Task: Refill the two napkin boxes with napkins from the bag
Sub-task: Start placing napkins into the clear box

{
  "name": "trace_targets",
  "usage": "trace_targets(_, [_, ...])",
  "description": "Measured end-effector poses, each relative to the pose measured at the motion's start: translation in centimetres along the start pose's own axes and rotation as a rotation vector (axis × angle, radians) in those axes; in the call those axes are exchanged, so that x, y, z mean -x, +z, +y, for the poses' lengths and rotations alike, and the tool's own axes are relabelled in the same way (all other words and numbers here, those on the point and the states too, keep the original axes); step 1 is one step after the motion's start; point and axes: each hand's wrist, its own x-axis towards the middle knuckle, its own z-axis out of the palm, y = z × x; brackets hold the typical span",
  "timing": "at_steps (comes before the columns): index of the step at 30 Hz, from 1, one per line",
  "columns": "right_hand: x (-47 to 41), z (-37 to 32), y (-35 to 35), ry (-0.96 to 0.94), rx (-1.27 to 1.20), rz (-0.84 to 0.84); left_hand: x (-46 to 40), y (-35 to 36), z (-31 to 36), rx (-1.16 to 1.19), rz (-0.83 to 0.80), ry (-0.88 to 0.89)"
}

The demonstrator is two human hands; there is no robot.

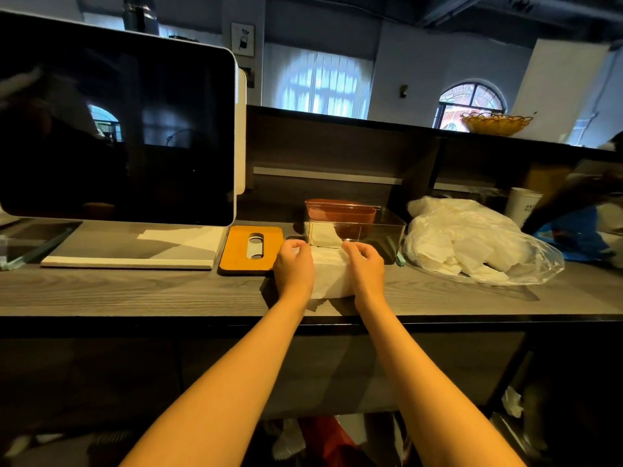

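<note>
Both hands on a white napkin stack [328, 276] lying on the grey wood surface [135, 294]: left hand [294, 264] curled round its left side, right hand [365, 264] curled round its right side, fingers over the far edge. Just behind, clear napkin box [371, 227], a few napkins inside, brown box [340, 212] behind it. Wooden slotted lid [251, 249] to the left. Plastic napkin bag [472, 244] to the right.

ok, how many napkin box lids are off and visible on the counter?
1. The wooden lid lies flat on the counter, left of the clear box and beside the left hand. A second lid may be hidden or out of view.
</note>
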Motion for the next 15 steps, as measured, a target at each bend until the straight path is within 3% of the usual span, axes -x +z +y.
trace_targets(3, [0.08,-0.14,0.07,-0.003,0.014,-0.02,0.29,0.23,0.1,-0.001,-0.09,0.016])
trace_targets(7, [-0.07,0.0,-0.21,0.031,-0.017,0.052,0.15,-0.13,0.08,-0.031,0.001,0.028])
trace_targets(11, [0.31,-0.39,0.03,-0.015,0.001,-0.035,0.41,0.16,0.14,-0.038,-0.085,0.04])
trace_targets(15, [0.27,-0.32,-0.27,0.029,-0.027,0.031,0.16,-0.04,0.1,-0.035,-0.012,0.035])
